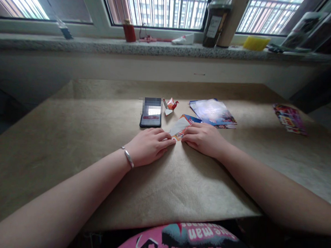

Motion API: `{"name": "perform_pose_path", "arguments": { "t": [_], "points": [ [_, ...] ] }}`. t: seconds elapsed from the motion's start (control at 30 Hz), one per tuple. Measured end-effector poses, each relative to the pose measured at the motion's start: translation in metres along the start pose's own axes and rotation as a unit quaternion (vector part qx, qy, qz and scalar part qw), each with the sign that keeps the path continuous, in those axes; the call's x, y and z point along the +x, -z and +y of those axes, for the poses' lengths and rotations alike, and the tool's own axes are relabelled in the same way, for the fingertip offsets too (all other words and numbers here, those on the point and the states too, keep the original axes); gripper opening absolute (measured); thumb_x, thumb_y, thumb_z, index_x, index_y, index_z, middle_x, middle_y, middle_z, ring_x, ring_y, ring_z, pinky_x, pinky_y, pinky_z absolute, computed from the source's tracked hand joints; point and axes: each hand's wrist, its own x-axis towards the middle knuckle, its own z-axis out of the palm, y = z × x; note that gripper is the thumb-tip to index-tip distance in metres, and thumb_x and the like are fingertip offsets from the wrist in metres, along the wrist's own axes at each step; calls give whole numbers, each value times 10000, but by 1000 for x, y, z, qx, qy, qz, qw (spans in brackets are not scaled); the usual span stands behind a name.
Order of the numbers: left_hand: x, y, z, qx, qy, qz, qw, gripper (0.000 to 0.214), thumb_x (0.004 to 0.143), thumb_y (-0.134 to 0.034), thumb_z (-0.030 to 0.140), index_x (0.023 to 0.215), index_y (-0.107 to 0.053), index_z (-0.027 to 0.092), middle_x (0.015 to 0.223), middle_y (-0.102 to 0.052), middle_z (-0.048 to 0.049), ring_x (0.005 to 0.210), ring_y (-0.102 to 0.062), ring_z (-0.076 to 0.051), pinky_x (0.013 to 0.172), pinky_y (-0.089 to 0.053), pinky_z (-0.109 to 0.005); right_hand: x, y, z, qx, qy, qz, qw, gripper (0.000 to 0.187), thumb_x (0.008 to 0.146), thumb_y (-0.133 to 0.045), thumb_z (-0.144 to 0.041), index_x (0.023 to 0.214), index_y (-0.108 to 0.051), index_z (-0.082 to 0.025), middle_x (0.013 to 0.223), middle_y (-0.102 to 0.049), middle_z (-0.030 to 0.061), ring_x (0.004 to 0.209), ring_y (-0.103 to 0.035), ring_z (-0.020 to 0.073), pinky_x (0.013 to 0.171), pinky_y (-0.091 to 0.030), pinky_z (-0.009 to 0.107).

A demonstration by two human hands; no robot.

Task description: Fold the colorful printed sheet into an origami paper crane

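Note:
A partly folded sheet of printed paper (179, 127), white with orange and blue, lies flat on the table between my hands. My left hand (150, 145) presses its near left edge, fingers closed together on the paper. On the right edge rests my right hand (205, 139), its fingertips pressed down and bunched on the paper. Both hands hide parts of the sheet. Just beyond it stands a small folded paper crane (170, 105) in red, orange and white. Left of the crane is a phone (151, 117) with its screen lit.
A stack of glossy printed sheets (214, 111) lies to the right, and more colourful printed papers (290, 119) sit near the table's right side. Behind the table (55, 151), the windowsill (97, 46) carries a red bottle (129, 31), a dark container (215, 26) and a yellow sponge-like block (256, 43).

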Motion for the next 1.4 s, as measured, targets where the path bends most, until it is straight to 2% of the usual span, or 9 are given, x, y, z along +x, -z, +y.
{"name": "perform_pose_path", "arguments": {
  "t": [0.3,0.47,1.03,1.4],
  "points": [
    [-1,0,1,-7,3,14,1000,319,880,-448,225,1177,-562,224,1112,-608,-55,993,-531,-198,861,-465,-355,-6,8,6,-14,-3,-17,1000,234,869,-473,-213,837,-704,-216,885,-690,35,822,-571,165,689,-402,277],
    [-2,-1,0,-13,6,5,1000,330,881,-447,226,1192,-556,220,1130,-601,-57,1013,-526,-205,873,-463,-358,-9,10,9,-13,-4,-10,1000,214,849,-494,-201,822,-705,-225,898,-696,17,804,-574,158,674,-405,268],
    [-3,-3,-2,-21,5,8,1000,333,883,-442,225,1198,-550,220,1135,-599,-57,1004,-529,-203,870,-468,-362,-17,14,18,-2,-30,-47,998,185,814,-516,-183,801,-698,-219,874,-688,23,793,-579,158,660,-406,268],
    [-3,-5,-3,-32,3,20,999,332,880,-445,221,1194,-552,223,1123,-605,-67,1008,-535,-196,857,-471,-360,-24,12,25,27,-64,-60,996,184,788,-523,-187,781,-699,-240,872,-675,-2,690,-583,102,582,-359,237]
  ]
}}
